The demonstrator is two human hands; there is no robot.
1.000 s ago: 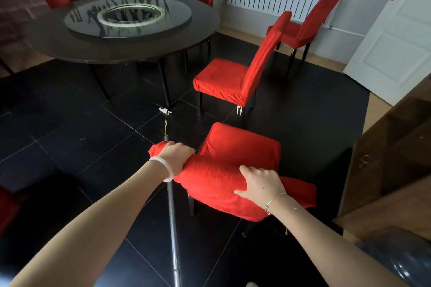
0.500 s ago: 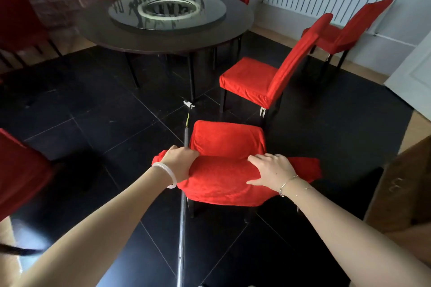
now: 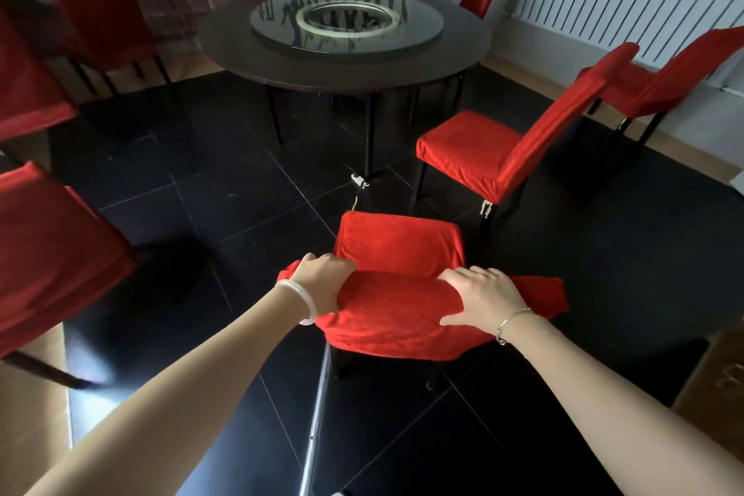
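A chair in a red fabric cover [image 3: 398, 250] stands right in front of me, its seat facing the round table. My left hand [image 3: 322, 282] grips the left end of the backrest top, fingers curled over the fabric. My right hand [image 3: 479, 298] grips the right part of the same top edge, fingers over the front and thumb behind. Both wrists wear bracelets.
A dark round table [image 3: 346, 48] with a glass turntable stands ahead, ringed by red chairs. A red chair [image 3: 507, 149] stands just right of mine; others [image 3: 44, 254] crowd the left. A metal pole [image 3: 316, 423] lies on the black tiles below my hands. A radiator [image 3: 628, 0] lines the right wall.
The view has swung left and the chair I hold has turned to face the table. Both hands keep their grip on the backrest top. More chairs on the left have come into view.
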